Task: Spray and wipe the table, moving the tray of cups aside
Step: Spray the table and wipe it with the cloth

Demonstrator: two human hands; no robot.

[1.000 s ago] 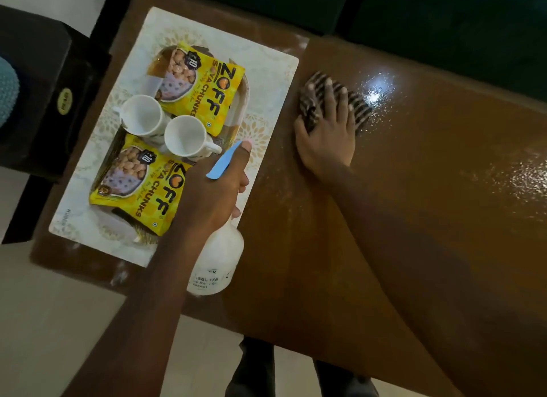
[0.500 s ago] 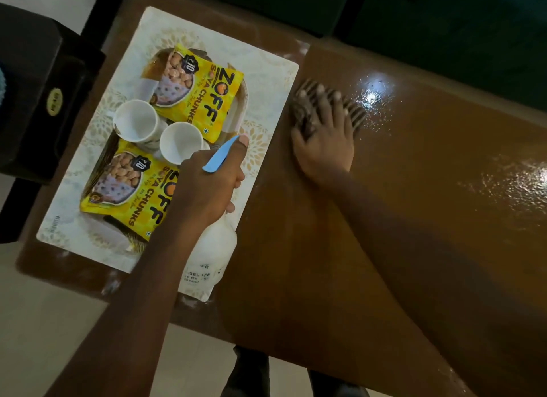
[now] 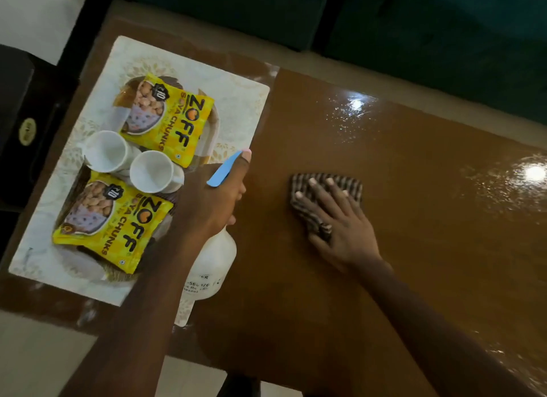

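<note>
Now, striped brown cloth [image 3: 331, 186]: soft, floppy; my right fingers [image 3: 321, 191] lie flat, pressing it down.
White plastic spray bottle [image 3: 213, 266]: light, I think; my left fingers [image 3: 241, 168] wrap its neck.
Brown woven tray of white cups [image 3: 213, 123]: breakable, I think; hold both rims.

a mat [image 3: 236, 100] lies on the left end of the counter [image 3: 414, 263], and a tray [image 3: 213, 130] sits on the mat. in the tray, a left cup [image 3: 106, 151] and a right cup [image 3: 151, 171] stand side by side between a far packet [image 3: 165, 118] behind them and a near packet [image 3: 112, 222] in front. the left hand [image 3: 207, 201] holds a spray bottle [image 3: 211, 266] over the mat's right edge, just right of the cups. further right, the right hand [image 3: 340, 228] lies on a cloth [image 3: 355, 186] on the counter, its fingers [image 3: 318, 191] flat across it.
</note>
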